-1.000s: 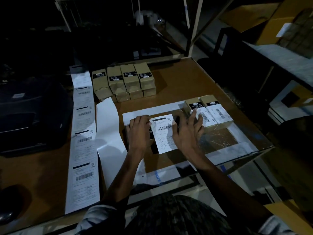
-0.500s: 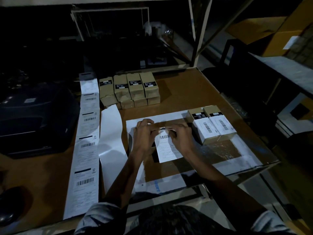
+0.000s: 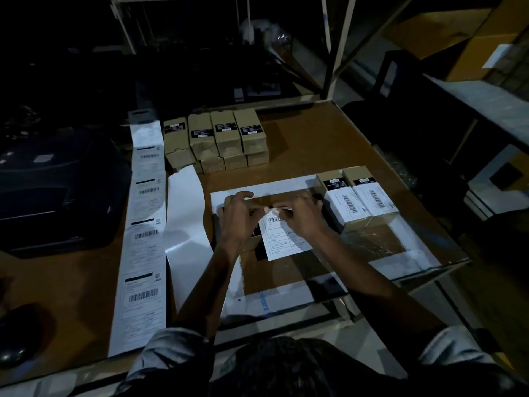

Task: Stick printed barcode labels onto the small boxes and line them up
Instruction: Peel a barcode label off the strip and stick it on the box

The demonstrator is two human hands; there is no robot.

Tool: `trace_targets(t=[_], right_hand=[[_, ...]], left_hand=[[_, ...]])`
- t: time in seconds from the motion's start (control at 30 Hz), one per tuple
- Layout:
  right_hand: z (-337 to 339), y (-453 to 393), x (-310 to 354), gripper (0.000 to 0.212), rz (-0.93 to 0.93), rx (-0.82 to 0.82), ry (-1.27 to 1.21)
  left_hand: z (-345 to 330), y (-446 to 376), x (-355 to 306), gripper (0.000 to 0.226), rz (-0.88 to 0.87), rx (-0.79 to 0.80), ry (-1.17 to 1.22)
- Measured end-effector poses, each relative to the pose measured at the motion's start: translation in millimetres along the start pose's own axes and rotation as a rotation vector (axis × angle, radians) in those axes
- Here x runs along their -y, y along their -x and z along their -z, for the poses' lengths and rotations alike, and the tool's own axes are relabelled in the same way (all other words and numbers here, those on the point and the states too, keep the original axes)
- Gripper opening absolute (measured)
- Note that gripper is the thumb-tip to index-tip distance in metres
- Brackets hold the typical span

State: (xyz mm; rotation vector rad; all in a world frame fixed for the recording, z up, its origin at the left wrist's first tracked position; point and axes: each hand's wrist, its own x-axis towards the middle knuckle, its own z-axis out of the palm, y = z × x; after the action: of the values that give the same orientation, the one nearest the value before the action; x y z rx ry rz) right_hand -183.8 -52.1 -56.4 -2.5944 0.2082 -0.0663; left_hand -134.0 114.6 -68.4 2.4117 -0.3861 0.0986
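Both hands are down on the small box (image 3: 252, 239) at mid-table: left hand (image 3: 237, 216) curled over its left side, right hand (image 3: 303, 216) pinching the top edge of the barcode label (image 3: 283, 236) lying across it. Two labelled boxes (image 3: 357, 196) sit just right; the label strip (image 3: 143, 224) runs along the left.

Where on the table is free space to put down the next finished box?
Bare brown table lies between the stacked unlabelled boxes and the two labelled boxes. It is crowded to the left, where the label strip and backing paper lie.
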Motion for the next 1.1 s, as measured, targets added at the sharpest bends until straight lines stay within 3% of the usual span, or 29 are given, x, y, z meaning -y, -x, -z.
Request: trace_targets(t=[0.2, 0.4, 0.5, 0.57, 1.1], right_hand=[[7.5, -1.4, 19.0, 0.017, -0.014, 0.058, -0.074], [29.4, -16.7, 15.4, 0.010, -0.276, 0.177, -0.351], [37.3, -22.2, 14.3, 0.025, -0.396, 0.207, -0.375], [35.3, -23.0, 20.6, 0.028, -0.360, 0.235, -0.318], [35.9, -25.6, 23.5, 0.023, -0.338, 0.239, -0.340]], left_hand=[[5.5, 1.8, -5.4, 0.019, -0.006, 0.032, 0.107], [10.5, -4.4, -9.2, 0.015, 0.275, 0.128, 0.319], [8.1, -8.4, -5.3, 0.012, 0.340, 0.132, 0.420], [7.6, -9.7, -3.2, 0.011, 0.359, 0.119, 0.459], [6.1, -1.2, 10.1, 0.015, 0.228, 0.086, 0.469]])
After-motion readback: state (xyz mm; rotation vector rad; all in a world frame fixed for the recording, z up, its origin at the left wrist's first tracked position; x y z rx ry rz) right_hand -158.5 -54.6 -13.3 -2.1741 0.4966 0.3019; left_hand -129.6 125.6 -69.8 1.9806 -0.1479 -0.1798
